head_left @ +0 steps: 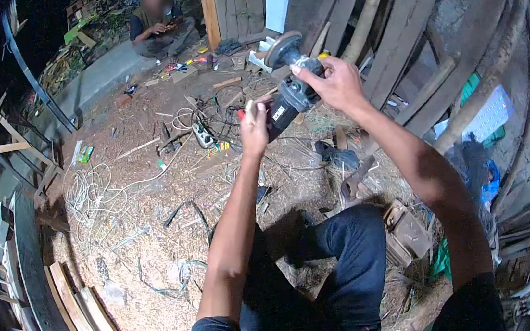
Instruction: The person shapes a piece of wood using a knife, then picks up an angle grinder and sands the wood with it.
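Note:
An angle grinder (296,94) with a round disc (283,48) at its upper end is held up in front of me, tilted, with the disc pointing away. My left hand (254,124) is wrapped round the rear of its dark body, near a bit of red. Around the metal gear head, my right hand (336,83) closes with the thumb on top, and something yellow shows by its fingers. Below the grinder, on the littered ground, lies a white power strip (202,134) with cables about it. The hand surfaces facing away are hidden.
Wooden planks (386,27) lean along the right side. Loops of pale cable (95,194) lie among wood shavings at left, near a wooden frame (14,142) and long boards (86,316). Another person (161,27) sits at the back. A wooden box (408,234) stands beside my knee.

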Demonstrator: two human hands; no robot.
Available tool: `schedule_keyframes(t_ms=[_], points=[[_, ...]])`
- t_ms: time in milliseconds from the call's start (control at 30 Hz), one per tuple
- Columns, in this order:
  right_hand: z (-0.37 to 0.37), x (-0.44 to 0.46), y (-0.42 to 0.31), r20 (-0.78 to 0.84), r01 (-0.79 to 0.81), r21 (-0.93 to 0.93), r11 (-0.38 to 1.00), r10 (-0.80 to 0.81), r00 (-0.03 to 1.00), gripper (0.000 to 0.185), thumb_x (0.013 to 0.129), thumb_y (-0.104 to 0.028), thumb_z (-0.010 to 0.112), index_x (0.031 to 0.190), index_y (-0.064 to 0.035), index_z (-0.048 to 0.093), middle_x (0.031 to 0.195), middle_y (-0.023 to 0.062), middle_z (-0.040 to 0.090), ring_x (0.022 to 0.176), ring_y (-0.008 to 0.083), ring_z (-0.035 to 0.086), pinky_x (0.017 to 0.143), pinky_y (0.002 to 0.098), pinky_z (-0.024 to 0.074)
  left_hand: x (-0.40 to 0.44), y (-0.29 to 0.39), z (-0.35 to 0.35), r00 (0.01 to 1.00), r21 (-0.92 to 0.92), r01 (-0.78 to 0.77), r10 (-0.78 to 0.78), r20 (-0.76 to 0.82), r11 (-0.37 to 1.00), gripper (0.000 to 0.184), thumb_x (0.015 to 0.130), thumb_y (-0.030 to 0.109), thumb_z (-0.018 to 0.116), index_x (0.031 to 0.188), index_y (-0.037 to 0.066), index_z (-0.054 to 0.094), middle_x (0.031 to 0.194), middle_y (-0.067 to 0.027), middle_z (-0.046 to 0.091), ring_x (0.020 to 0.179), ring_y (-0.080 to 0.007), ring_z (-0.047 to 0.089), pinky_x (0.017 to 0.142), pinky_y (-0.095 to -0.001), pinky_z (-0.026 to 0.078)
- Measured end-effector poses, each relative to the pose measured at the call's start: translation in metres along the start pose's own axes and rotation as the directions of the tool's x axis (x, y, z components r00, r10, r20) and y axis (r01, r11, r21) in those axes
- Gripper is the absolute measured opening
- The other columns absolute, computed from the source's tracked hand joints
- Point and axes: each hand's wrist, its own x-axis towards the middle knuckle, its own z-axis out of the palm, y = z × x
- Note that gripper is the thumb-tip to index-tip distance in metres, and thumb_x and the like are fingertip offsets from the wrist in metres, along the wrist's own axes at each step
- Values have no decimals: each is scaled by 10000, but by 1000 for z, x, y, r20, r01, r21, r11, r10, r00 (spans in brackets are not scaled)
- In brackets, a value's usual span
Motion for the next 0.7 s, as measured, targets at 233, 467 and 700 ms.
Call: schedule_keyframes(t_ms=[233, 467, 700], points=[[-46, -23, -46, 21, -68, -107, 992, 70, 997, 684, 669, -627, 725, 744, 50, 654, 660, 121, 633, 582, 181, 580, 570, 345, 460, -37, -13, -21, 910, 88, 393, -401, 107, 915, 376, 933, 391, 556, 1068, 45, 617, 896, -7, 568, 824, -113, 516, 747, -296, 407], [-30, -1, -27, 48, -164, -254, 953, 182, 982, 711, 646, -660, 694, 547, 40, 616, 517, 132, 565, 516, 214, 572, 527, 383, 445, -78, -6, 0, 944, 99, 328, -322, -65, 940, 343, 915, 406, 595, 797, 83, 604, 690, 62, 489, 616, -61, 399, 542, -270, 305], [-49, 22, -48, 61, -283, -135, 949, 293, 954, 745, 614, -620, 709, 758, 111, 678, 783, 273, 666, 763, 339, 685, 662, 412, 518, -75, 38, 12, 959, 122, 164, -187, 212, 979, 240, 818, 243, 748, 895, 47, 633, 744, 50, 582, 645, -63, 515, 611, -256, 443]])
